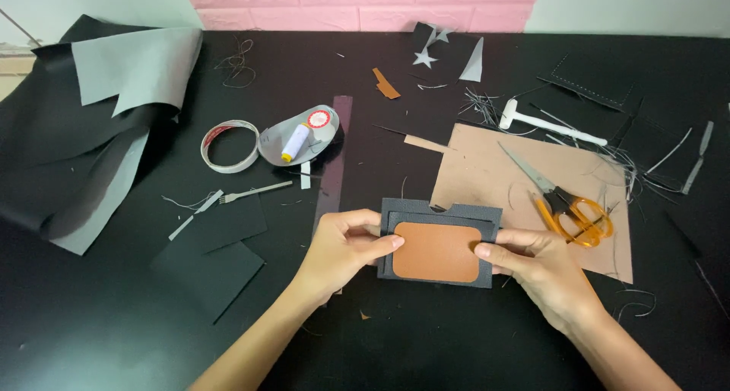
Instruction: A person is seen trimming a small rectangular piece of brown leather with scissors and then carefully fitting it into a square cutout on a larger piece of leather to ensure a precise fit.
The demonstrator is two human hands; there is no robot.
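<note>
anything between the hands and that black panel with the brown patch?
Nothing visible. The left hand and right hand both already grip the black panel at its side edges, thumbs touching the brown patch.

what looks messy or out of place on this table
Cut threads and thin dark strips lie strewn around the white tool at the back right. The big black sheet at left is rumpled, corners folded over showing its grey underside.

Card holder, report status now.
Left hand and right hand pinch card holder ends. Brown patch centred. Scissors beside it, apart.
</note>
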